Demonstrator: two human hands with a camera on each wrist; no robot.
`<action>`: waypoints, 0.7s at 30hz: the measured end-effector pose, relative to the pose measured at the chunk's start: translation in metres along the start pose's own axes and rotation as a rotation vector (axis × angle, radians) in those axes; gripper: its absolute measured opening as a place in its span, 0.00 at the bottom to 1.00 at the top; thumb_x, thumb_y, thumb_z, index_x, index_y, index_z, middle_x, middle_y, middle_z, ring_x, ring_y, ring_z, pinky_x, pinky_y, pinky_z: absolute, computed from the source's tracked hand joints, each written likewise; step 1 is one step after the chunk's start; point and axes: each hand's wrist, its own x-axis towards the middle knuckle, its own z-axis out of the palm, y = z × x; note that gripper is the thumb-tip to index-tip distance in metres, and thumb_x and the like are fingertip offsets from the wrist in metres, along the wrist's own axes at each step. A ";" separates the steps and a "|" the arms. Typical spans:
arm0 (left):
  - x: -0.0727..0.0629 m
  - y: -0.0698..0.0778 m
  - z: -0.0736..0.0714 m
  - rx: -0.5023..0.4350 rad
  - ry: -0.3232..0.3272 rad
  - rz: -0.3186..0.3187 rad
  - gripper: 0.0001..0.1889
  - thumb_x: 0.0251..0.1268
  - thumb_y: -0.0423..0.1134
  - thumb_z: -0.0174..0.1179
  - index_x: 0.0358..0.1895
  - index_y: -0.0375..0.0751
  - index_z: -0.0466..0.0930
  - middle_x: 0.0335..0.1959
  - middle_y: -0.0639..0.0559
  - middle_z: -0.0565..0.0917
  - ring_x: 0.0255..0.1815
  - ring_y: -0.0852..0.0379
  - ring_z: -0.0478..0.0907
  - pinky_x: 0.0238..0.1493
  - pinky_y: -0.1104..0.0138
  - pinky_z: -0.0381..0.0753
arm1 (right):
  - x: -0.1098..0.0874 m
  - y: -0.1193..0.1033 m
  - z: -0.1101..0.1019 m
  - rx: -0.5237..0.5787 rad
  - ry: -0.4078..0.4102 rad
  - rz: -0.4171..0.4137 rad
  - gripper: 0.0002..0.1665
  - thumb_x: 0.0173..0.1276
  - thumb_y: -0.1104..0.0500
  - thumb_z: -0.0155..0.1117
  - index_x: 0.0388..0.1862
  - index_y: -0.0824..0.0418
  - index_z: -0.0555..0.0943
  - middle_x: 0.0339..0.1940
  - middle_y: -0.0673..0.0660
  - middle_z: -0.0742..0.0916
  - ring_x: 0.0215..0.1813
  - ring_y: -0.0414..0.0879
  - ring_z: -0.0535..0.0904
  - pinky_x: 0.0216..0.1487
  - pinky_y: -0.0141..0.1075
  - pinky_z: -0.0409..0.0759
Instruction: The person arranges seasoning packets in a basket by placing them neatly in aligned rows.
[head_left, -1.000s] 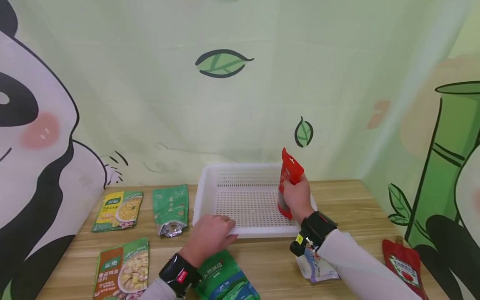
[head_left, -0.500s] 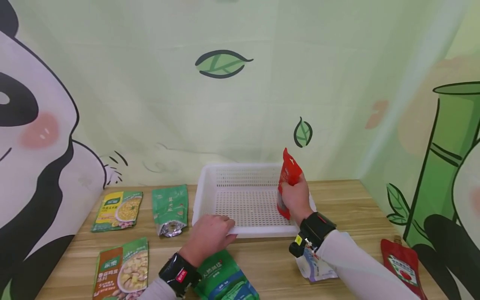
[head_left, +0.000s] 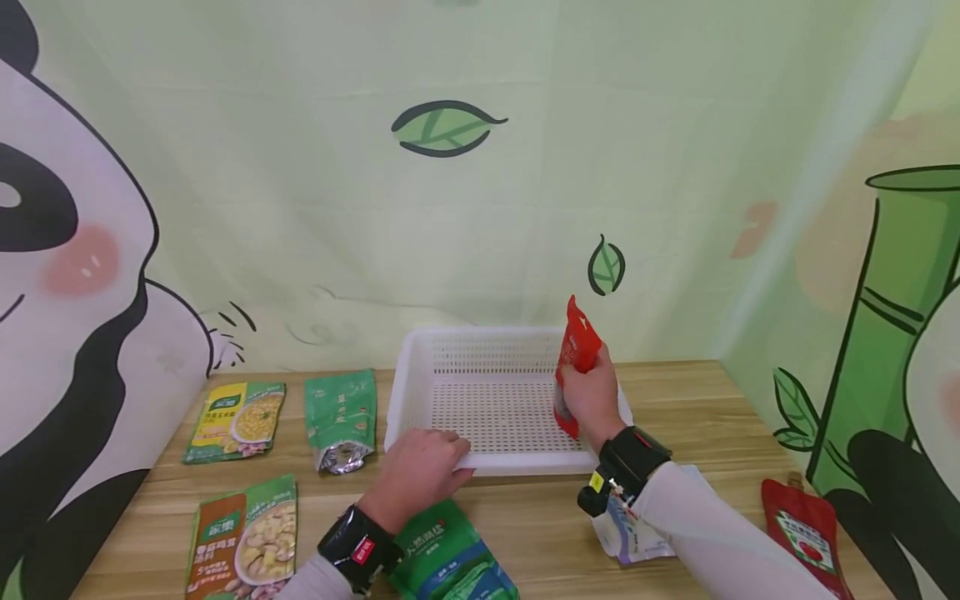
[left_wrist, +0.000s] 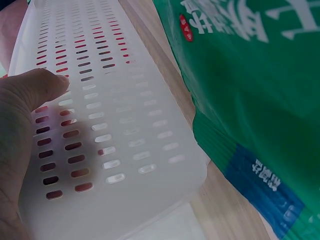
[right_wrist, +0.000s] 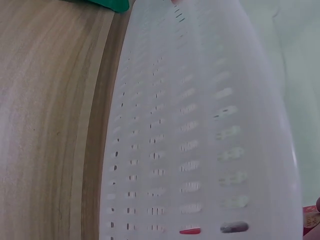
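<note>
A white perforated plastic basket (head_left: 525, 468) sits at the back of the wooden table. My left hand (head_left: 420, 471) grips its near wall, left of the middle. The left wrist view shows the thumb (left_wrist: 42, 90) on the outside of the wall, with the fingers showing darkly through the slots. At the basket's right end, my right hand (head_left: 591, 400) holds a red pouch (head_left: 581, 340) upright, its lower end inside the basket. In the right wrist view the basket wall (right_wrist: 165, 125) fills the middle, and only a sliver of the red pouch (right_wrist: 311, 220) shows.
A green-and-blue pouch (head_left: 453, 558) lies beneath my left wrist. To the left are a yellow soup packet (head_left: 236, 422), a green foil pouch (head_left: 341, 417) and a brown-green soup packet (head_left: 243, 542). On the right lie a white-purple packet (head_left: 633, 537) and a red spouted pouch (head_left: 806, 533).
My right hand and the red pouch have shifted very slightly left, with the pouch turned a bit more edge-on. My left hand stays on the basket wall.
</note>
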 end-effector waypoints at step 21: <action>-0.001 -0.001 0.001 0.004 -0.008 0.000 0.15 0.62 0.51 0.77 0.30 0.47 0.83 0.26 0.57 0.84 0.22 0.57 0.79 0.23 0.64 0.76 | -0.011 -0.005 -0.022 0.056 -0.069 0.028 0.50 0.77 0.59 0.66 0.89 0.53 0.49 0.87 0.58 0.63 0.86 0.58 0.56 0.81 0.62 0.60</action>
